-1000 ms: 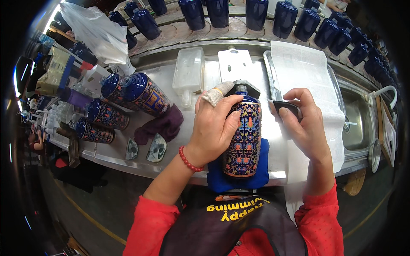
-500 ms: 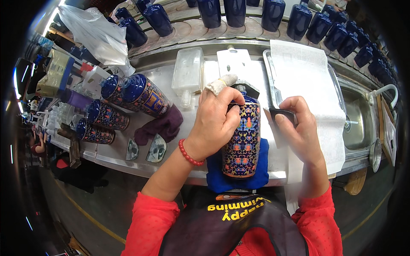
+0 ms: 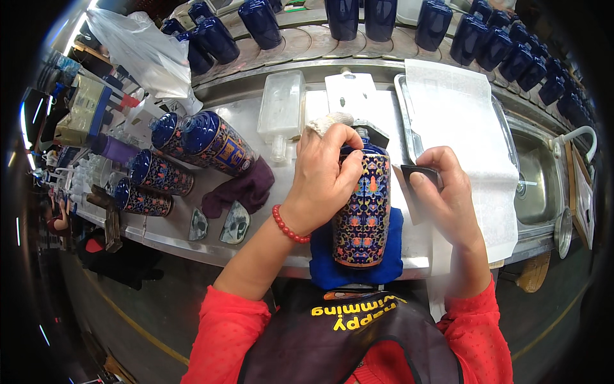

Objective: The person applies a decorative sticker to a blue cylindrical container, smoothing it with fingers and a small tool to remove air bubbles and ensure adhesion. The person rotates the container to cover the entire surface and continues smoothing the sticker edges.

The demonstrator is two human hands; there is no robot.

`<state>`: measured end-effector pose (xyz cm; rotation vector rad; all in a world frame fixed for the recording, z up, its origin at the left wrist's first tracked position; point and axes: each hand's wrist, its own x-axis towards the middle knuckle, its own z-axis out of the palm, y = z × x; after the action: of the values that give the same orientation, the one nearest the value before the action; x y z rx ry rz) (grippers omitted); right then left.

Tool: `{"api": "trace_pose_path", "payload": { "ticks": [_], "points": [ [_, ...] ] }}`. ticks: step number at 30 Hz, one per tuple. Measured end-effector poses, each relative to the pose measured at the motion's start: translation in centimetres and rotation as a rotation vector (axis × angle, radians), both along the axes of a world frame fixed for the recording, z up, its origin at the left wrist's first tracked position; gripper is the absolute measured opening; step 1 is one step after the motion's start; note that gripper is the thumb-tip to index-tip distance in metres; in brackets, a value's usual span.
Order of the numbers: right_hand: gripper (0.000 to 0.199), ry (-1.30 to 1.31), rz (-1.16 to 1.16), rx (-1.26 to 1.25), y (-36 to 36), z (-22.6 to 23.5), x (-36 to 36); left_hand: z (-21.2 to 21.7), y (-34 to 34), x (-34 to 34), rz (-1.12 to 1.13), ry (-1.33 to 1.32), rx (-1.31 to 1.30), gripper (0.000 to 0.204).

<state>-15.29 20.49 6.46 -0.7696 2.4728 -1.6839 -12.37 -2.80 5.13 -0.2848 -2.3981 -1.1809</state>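
A dark blue bottle (image 3: 362,211) with a colourful floral pattern lies on a folded blue cloth (image 3: 391,261), its neck pointing away from me against a dark-edged rest. My left hand (image 3: 325,173) grips the bottle's upper left shoulder between thumb and forefinger, the rest of its fingers curled. Off-white wrapping covers one finger of that hand. Between the thumb and fingers of my right hand (image 3: 451,195) is a flat dark scraper (image 3: 419,174), held to the right of the bottle and apart from it.
Several patterned bottles (image 3: 220,147) lean at the left near a purple cloth (image 3: 246,189). A clear bottle-shaped block (image 3: 281,109) lies beyond my left hand. White sheets (image 3: 457,115) cover a tray, beside a sink (image 3: 536,185). Plain blue bottles (image 3: 433,25) stand along the conveyor (image 3: 300,48).
The plain blue bottles on the conveyor have moved to the right. My left hand has shifted slightly at the bottle's shoulder, and my right hand with the scraper has barely moved.
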Motion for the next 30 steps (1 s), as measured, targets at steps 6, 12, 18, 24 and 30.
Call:
{"api": "trace_pose_path", "payload": {
  "ticks": [6, 12, 18, 24, 30],
  "points": [
    [0.018, -0.053, 0.007, -0.006, -0.2, 0.5, 0.1, -0.1, 0.6, -0.3, 0.02, -0.001, 0.077, 0.012],
    [0.034, -0.014, -0.006, -0.044, -0.6, 0.5, 1.0, 0.1, 0.7, 0.0, -0.013, -0.368, 0.507, 0.013],
    [0.057, 0.492, 0.08, 0.257, -1.5, -1.0, 0.6, -1.0, 0.1, -0.8, -0.049, -0.246, 0.486, 0.013],
    [0.063, 0.511, 0.105, 0.338, -2.2, -1.6, 0.7, -1.3, 0.3, -0.9, -0.022, -0.259, 0.454, 0.012],
    [0.065, 0.487, 0.147, 0.351, -2.2, -1.1, 0.7, -0.7, 0.7, -0.7, -0.013, -0.279, 0.504, 0.014]
  ]
}}
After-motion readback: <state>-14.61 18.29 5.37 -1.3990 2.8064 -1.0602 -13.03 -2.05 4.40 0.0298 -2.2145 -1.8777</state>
